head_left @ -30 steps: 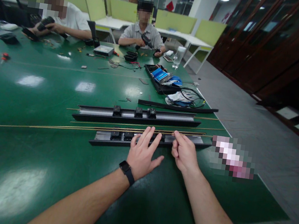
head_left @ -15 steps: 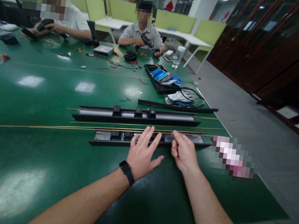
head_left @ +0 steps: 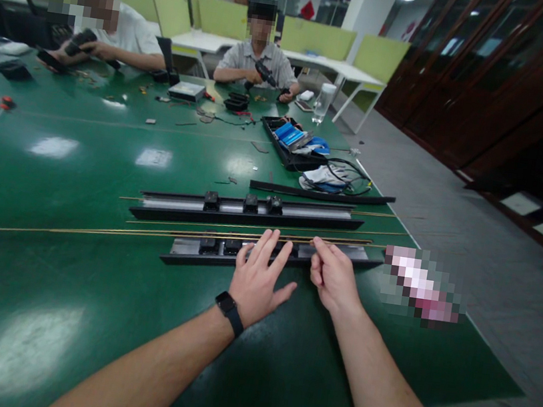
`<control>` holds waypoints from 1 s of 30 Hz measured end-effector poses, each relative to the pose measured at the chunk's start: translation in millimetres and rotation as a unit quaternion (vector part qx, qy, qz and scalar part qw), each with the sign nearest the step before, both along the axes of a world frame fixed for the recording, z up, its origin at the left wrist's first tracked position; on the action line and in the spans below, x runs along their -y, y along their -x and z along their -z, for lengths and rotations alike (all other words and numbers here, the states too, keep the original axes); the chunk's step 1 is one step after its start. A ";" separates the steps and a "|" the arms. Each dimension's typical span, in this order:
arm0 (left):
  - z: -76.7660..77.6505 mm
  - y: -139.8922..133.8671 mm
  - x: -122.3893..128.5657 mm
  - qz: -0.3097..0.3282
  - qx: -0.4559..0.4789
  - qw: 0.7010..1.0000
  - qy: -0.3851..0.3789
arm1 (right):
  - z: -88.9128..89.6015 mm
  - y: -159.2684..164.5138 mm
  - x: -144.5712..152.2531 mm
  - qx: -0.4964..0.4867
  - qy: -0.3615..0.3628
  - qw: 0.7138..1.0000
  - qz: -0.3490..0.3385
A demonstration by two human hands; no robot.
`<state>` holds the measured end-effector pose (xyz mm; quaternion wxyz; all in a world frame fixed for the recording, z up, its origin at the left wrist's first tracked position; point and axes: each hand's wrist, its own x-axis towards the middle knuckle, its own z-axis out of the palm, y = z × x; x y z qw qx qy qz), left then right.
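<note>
My left hand [head_left: 258,282] lies palm down with fingers spread over the near black channel rail [head_left: 182,247], its fingertips at several thin brass-coloured rods [head_left: 96,230]. Thumb and index finger of my right hand [head_left: 334,276] pinch together at these rods, above the same rail; exactly how many rods are between them I cannot tell. Black blocks [head_left: 208,243] sit inside the near rail, partly hidden by my left hand. Behind it lies a second black channel rail [head_left: 295,213] with three black blocks, one being a small block [head_left: 250,202].
A narrow black strip [head_left: 323,194] lies beyond the rails. Farther back are a black tray [head_left: 279,147] with blue items, gloves [head_left: 328,176] with a cable, and a glass [head_left: 323,103]. Two people work across the green table [head_left: 86,299]. A blurred pink item [head_left: 417,281] is at right.
</note>
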<state>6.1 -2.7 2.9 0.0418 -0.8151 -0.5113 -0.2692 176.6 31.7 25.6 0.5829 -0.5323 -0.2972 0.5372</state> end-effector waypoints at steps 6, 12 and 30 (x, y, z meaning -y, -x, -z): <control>1.1 0.2 0.1 0.003 0.002 1.000 -0.002 | 1.3 -0.7 -0.3 0.002 -0.003 1.000 -0.005; 0.7 0.0 0.3 -0.002 -0.001 1.000 0.001 | -1.3 0.2 0.3 0.000 0.004 1.000 -0.001; -0.4 0.2 0.5 0.003 0.000 1.000 0.012 | 1.2 1.7 -0.6 -0.012 -0.006 1.000 0.026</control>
